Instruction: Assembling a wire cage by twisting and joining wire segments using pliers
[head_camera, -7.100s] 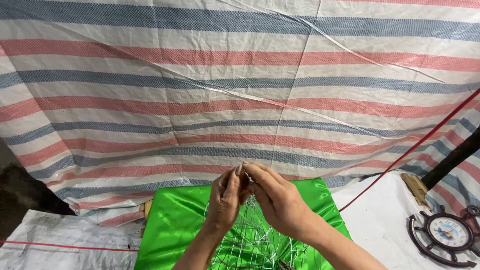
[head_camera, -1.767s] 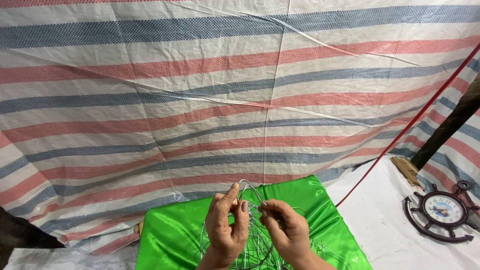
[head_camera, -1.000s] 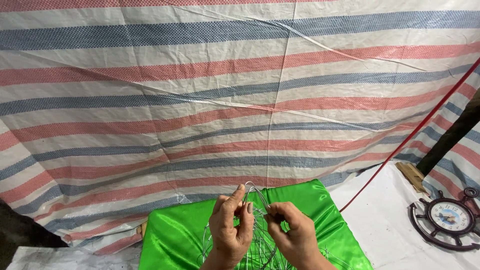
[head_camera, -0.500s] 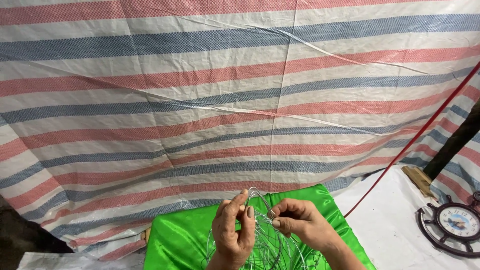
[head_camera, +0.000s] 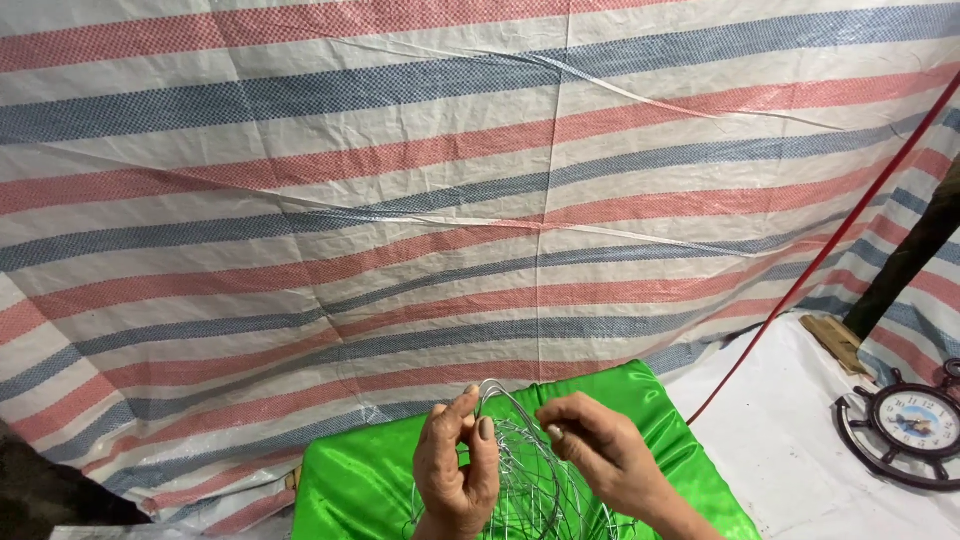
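Note:
A frame of thin silver wire (head_camera: 530, 480), built of curved loops, stands upright over a shiny green cloth (head_camera: 360, 480). My left hand (head_camera: 455, 470) grips the wire frame near its top, fingers curled around the loops. My right hand (head_camera: 600, 450) is just to the right, its fingertips pinching a wire strand close to the top arch. The lower part of the frame is cut off by the bottom of the view.
A striped tarp (head_camera: 400, 200) in red, blue and white hangs behind as a wall. A red cord (head_camera: 820, 260) runs diagonally down at the right. A round clock shaped like a ship's wheel (head_camera: 910, 425) lies on white sheeting (head_camera: 790, 440) at the right, near a dark post (head_camera: 905, 265).
My hands have stayed on the wire frame, with the right hand shifting slightly along the top loops. The view has drifted, moving the clock further right.

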